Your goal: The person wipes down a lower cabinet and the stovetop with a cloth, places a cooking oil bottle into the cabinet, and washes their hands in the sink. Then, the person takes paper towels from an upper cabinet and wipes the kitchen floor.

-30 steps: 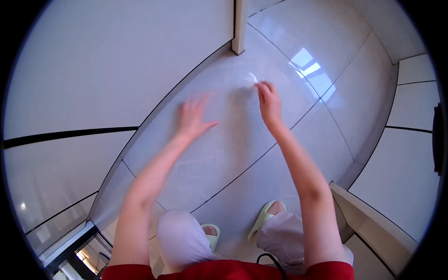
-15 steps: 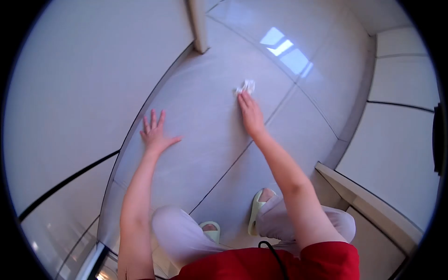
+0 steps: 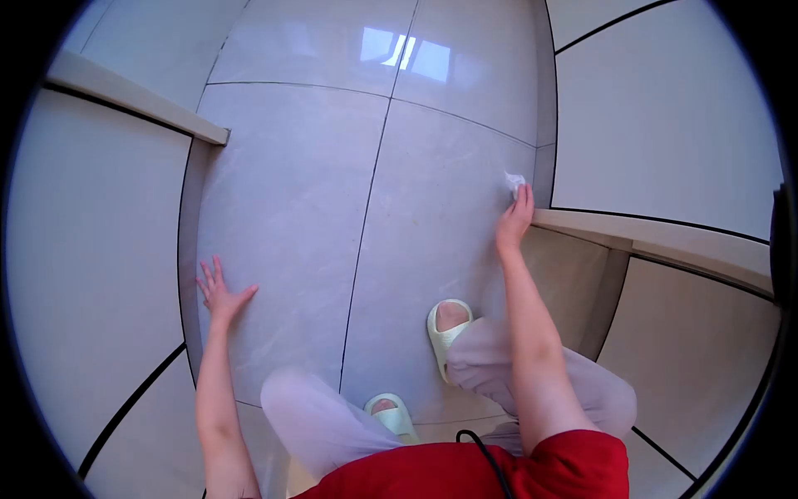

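A crumpled white tissue (image 3: pixel 514 182) lies against the tiled floor (image 3: pixel 291 191) at the right, close to the cabinet base. My right hand (image 3: pixel 514 223) is closed on it, fingertips pressing its lower edge near the end of a beige panel. Over on the left, my left hand (image 3: pixel 220 297) rests open on the tiles with fingers spread, holding nothing. It sits beside the grey kickboard (image 3: pixel 193 191) of the left cabinets.
White cabinets (image 3: pixel 100 216) line the left and more cabinets (image 3: pixel 657 125) the right. Beige panels jut out at the left (image 3: pixel 150 104) and right (image 3: pixel 657 241). My feet wear pale green slippers (image 3: pixel 449 328) on the floor below.
My right hand has moved with the tissue from mid-floor to the right cabinet base. The view has turned. My left hand stays spread on the floor by the left kickboard.
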Demonstrator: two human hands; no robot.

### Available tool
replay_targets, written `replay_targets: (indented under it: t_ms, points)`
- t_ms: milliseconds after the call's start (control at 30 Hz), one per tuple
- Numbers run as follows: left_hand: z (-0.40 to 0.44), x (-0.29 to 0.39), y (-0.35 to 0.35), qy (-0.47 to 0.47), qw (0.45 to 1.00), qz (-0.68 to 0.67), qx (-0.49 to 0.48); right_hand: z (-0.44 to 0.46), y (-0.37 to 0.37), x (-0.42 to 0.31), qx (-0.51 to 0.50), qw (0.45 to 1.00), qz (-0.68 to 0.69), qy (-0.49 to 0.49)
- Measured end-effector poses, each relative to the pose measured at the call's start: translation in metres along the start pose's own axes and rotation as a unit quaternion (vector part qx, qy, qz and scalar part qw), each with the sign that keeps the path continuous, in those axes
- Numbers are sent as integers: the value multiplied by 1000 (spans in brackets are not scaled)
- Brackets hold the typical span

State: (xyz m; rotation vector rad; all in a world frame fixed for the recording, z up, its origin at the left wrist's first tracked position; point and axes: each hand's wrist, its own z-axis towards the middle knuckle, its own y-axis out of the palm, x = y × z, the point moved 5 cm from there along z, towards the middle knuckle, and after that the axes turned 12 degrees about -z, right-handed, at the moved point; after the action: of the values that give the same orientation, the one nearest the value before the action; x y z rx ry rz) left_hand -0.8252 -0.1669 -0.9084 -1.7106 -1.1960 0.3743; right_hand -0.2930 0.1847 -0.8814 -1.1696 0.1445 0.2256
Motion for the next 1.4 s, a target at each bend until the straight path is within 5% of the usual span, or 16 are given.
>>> replay_targets:
  t_ms: [33,100,167,333,467,533,600,667,833,900,1000,1033,1167,1233,1367,1400]
  points:
    - [2,-3,1,-7,1000,10,-5,-6,8,9,-26,999,-26,34]
    - [11,-21,13,29,999,15,13,-48,61,-20,1,914,325,241]
    - [14,-23,12,77,996,11,34,-67,55,-88,-22,989,146,20]
    - [13,-9,3,74,997,0,13,-49,44,-152,-151,956,209,-138]
    - [14,-13,6,32,999,-5,-2,72,10,-41,-37,969,211,126]
    - [20,-31,15,148,988,6,46,91,59,33,-17,970,199,135]
    - [9,-11,6,83,996,10,16,84,124,65,30,998,-56,28]
    - [4,7,-3,24,1000,12,-8,74,92,-41,-45,962,239,122]
    - [12,3,0,112,994,4,11,22,98,-151,-40,977,169,-123]
    - [13,-2,2,110,994,1,21,21,89,-169,-208,946,204,-146]
    - [15,-6,2,77,997,5,16,82,93,-95,-10,992,123,22]
    - [13,-9,4,52,999,4,8,115,84,-60,-63,978,166,112]
    - [12,0,1,22,1000,-4,4,149,136,13,81,987,-135,44]
    - [11,1,1,-4,1000,-10,-20,161,150,-56,-63,926,320,191]
    - [10,11,-4,-13,1000,-6,-4,96,140,-207,-148,956,157,-197]
    - [8,18,-8,-38,999,-9,-19,67,149,-217,-174,942,217,-190]
